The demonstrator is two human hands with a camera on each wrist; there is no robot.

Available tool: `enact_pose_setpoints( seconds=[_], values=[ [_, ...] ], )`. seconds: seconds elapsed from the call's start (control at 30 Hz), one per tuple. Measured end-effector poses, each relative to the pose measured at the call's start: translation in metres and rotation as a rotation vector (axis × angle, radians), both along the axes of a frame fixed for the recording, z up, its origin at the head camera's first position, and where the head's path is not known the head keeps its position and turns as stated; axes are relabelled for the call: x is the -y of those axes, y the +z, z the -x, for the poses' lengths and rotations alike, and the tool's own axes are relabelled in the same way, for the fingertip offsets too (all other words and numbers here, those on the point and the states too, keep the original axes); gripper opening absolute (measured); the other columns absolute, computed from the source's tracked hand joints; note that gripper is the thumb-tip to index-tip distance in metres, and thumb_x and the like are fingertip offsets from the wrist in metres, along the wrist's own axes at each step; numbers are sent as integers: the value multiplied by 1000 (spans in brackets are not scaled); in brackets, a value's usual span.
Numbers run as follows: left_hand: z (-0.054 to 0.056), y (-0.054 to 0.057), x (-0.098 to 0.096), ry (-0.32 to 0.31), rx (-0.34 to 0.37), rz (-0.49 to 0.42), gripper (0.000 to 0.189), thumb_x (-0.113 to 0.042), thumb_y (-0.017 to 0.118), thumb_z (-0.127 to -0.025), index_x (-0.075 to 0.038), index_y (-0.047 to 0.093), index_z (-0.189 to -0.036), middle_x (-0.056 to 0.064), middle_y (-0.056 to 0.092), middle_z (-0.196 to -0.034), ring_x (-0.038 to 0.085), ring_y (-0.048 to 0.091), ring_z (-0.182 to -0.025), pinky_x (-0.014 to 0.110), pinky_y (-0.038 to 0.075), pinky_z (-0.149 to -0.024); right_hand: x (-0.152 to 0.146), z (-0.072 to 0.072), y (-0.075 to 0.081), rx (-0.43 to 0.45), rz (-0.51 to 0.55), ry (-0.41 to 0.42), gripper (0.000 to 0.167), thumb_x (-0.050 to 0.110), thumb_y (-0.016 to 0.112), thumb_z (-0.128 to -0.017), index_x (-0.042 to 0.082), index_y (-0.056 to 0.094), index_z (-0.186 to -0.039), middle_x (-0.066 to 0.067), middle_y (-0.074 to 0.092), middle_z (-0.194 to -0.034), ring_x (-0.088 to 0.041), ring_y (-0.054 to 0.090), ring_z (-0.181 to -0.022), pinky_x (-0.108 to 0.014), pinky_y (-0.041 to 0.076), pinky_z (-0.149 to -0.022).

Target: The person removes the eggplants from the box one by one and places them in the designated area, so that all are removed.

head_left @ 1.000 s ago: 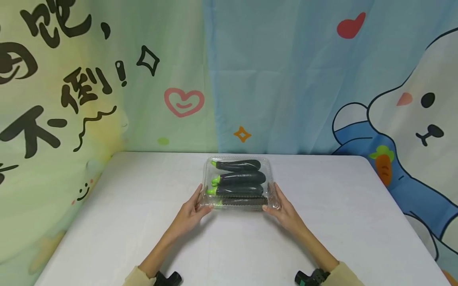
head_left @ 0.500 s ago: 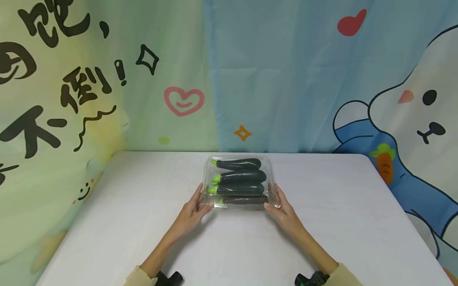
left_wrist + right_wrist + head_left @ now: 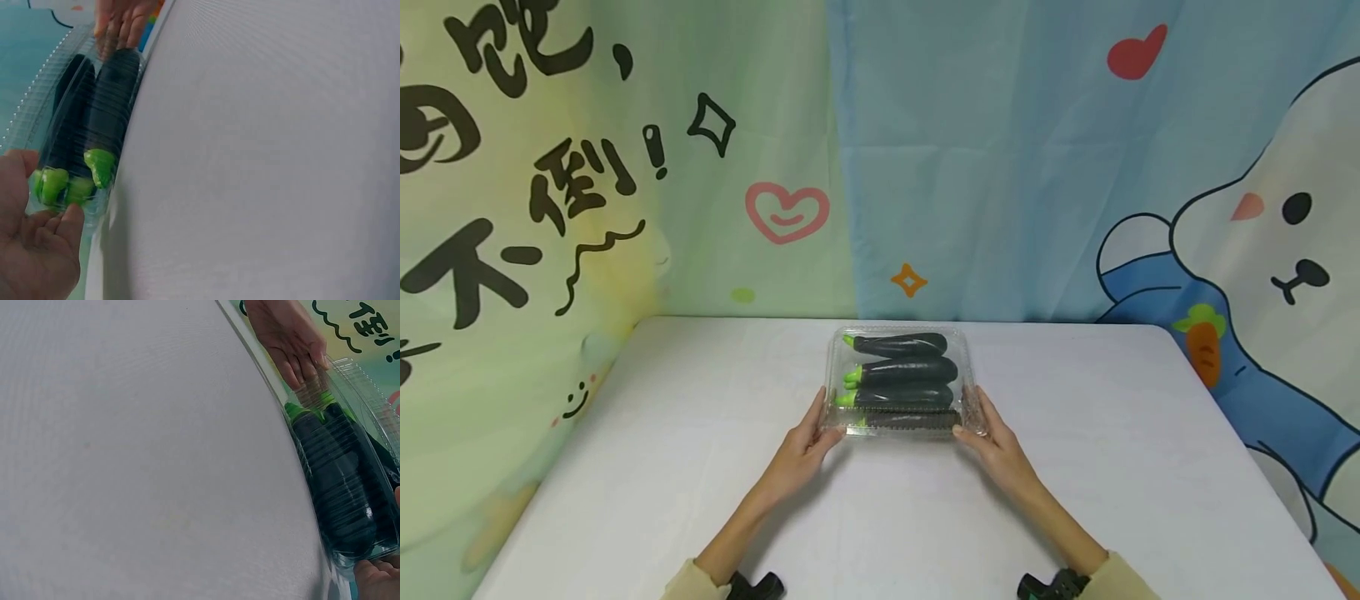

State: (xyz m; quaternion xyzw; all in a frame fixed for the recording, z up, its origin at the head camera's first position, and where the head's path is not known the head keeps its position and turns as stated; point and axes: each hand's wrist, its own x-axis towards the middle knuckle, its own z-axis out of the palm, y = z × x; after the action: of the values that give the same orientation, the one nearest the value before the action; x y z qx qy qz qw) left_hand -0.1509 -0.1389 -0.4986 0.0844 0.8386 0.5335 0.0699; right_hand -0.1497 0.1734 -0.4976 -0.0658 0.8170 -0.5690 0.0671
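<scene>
A clear plastic clamshell box (image 3: 966,367) holds several dark eggplants (image 3: 910,369) with green stem ends pointing left. My left hand (image 3: 799,454) grips its near left corner, thumb on the front and fingers beneath and along the side. The near right corner is gripped the same way by my right hand (image 3: 1000,450). In the left wrist view, the fingers of my left hand (image 3: 44,244) curl under the end by the green stems (image 3: 53,184). From the right wrist, the ribbed underside of the box (image 3: 340,481) shows, with my right hand (image 3: 378,578) at its lower end.
A white table (image 3: 895,525) spreads under both arms, its far edge just behind the box. Behind it hangs a printed cloth backdrop (image 3: 985,167). Black wrist devices (image 3: 756,586) sit at both cuffs.
</scene>
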Motion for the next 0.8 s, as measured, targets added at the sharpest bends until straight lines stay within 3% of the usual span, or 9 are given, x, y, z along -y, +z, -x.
enact_pose_setpoints(
  seconds=[0.1, 0.2, 0.4, 0.53, 0.7, 0.8],
  values=[
    [0, -1, 0, 3, -20, 9, 76, -32, 57, -98, -12, 13, -157, 12, 71, -99, 8, 56, -76, 28, 45, -80, 0, 1, 1, -4, -5, 2, 82, 30, 53, -99, 2, 1, -155, -24, 2, -162, -46, 13, -147, -56, 25, -114],
    [0, -1, -1, 11, -32, 23, 74, -32, 55, -98, -11, 15, -156, 21, 65, -125, 14, 62, -92, 35, 46, -90, 1, 2, 2, -17, -25, 4, 80, 29, 51, -100, 1, 0, -155, -26, 3, -161, -48, 16, -146, -58, 26, -113],
    [1, -1, 0, 27, -27, 59, 71, -33, 52, -99, -11, 16, -156, 21, 67, -120, 18, 61, -97, 40, 46, -91, 5, 2, 1, -35, -80, -23, 77, 29, 50, -100, 1, 4, -155, -29, 15, -158, -48, 31, -140, -61, 29, -112],
    [1, -1, -1, 26, -27, 54, 69, -31, 50, -100, -11, 16, -156, 24, 60, -131, 29, 63, -113, 49, 44, -101, 7, 0, 1, -39, -113, -51, 74, 30, 48, -100, 3, 7, -156, -30, 23, -156, -49, 43, -132, -63, 31, -109],
    [1, -1, -2, 40, -27, 55, 64, -30, 43, -102, -12, 16, -156, 24, 41, -149, 39, 42, -137, 52, 30, -114, 4, -2, 1, -98, -155, -113, 50, 25, 31, -107, -1, 27, -150, -27, 37, -150, -44, 45, -133, -56, 36, -109],
    [1, -1, -3, 53, -31, 65, 62, -30, 41, -102, -11, 16, -156, 23, 36, -152, 39, 36, -141, 52, 26, -116, 2, -5, 2, -148, -198, -152, 44, 20, 27, -108, -3, 39, -143, -26, 56, -134, -42, 56, -123, -53, 41, -104]
  ],
)
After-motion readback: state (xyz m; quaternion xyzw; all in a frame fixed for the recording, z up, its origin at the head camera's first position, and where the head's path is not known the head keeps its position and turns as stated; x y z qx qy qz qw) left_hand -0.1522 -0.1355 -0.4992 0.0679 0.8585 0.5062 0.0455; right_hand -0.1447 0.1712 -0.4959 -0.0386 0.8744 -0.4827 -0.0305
